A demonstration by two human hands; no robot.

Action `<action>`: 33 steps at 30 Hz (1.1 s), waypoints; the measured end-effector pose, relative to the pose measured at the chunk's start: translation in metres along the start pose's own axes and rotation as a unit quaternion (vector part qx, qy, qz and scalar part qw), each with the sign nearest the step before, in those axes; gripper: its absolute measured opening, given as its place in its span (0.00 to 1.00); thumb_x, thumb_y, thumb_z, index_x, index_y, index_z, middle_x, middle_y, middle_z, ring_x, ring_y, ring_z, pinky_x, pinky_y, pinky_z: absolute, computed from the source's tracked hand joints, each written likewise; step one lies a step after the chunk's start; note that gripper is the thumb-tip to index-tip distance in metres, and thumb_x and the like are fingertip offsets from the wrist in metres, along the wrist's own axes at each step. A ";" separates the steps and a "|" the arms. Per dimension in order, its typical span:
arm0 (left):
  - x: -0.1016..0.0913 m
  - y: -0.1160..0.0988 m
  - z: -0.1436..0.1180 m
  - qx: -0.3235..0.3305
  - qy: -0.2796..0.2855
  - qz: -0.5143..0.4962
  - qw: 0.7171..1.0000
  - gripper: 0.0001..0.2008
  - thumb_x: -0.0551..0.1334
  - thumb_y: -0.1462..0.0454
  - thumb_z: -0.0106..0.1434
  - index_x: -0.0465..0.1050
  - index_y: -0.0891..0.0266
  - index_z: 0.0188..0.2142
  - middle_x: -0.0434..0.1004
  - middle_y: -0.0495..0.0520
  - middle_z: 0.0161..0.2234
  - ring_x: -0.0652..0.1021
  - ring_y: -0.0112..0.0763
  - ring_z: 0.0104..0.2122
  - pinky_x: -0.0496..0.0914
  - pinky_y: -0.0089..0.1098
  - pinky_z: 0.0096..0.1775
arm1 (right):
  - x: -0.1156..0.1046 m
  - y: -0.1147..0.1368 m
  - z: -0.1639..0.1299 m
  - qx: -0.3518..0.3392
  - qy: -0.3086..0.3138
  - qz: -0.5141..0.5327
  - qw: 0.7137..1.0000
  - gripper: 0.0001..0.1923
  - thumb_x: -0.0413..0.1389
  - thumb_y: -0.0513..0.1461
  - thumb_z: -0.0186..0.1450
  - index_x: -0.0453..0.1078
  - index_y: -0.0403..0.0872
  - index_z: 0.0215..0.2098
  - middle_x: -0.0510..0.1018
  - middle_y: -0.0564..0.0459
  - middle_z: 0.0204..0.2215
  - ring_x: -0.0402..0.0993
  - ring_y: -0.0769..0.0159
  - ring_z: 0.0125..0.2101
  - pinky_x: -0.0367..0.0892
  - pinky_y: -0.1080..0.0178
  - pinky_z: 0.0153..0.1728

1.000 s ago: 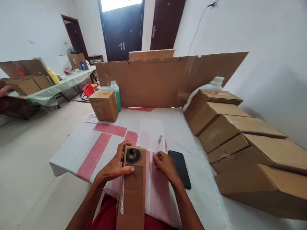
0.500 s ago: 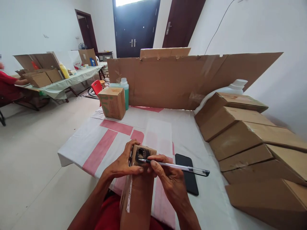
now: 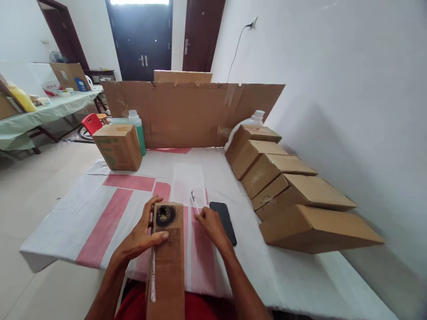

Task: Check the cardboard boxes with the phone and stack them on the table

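The left hand is clamped on the long cardboard box, thumb across its top and fingers down its left side. The box lies at the near edge of the table, its near end hanging out over the person's lap, a dark ringed hole on top at the far end. The right hand sits just right of the box, apart from the left, fingers closed on a pen that points away across the cloth.

Risks, as a judgement: with so much of the box off the edge, a slack grip could let it tip into the lap. The pen is held low, near its end, so it could slip. The black phone lies touching the right hand's far side; a sideways sweep could shove it.

The count: one long box, one pen, one phone, one small box far left, a green bottle behind it, one white jug, and five stacked cartons leaning along the right.
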State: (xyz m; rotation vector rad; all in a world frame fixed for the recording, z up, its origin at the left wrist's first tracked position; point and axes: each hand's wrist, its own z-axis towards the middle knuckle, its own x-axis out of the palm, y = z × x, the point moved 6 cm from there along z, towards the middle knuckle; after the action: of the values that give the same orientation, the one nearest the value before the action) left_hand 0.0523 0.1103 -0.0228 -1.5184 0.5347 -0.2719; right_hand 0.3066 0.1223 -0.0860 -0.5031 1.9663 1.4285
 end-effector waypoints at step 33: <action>0.009 -0.008 -0.001 0.053 -0.024 0.035 0.998 0.48 0.71 0.47 0.57 0.50 0.51 0.70 0.50 0.61 0.72 0.62 0.58 0.68 0.62 0.52 0.65 | -0.043 0.032 -0.115 0.032 0.142 0.681 0.718 0.28 0.70 0.53 0.59 0.79 0.46 0.51 0.83 0.40 0.51 0.84 0.54 0.37 0.78 0.54 0.40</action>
State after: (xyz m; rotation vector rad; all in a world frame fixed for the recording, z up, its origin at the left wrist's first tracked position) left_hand 0.0609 0.1050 -0.0161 -1.3965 0.5261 -0.2052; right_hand 0.2850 0.0218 -0.0110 1.1405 2.7303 2.0915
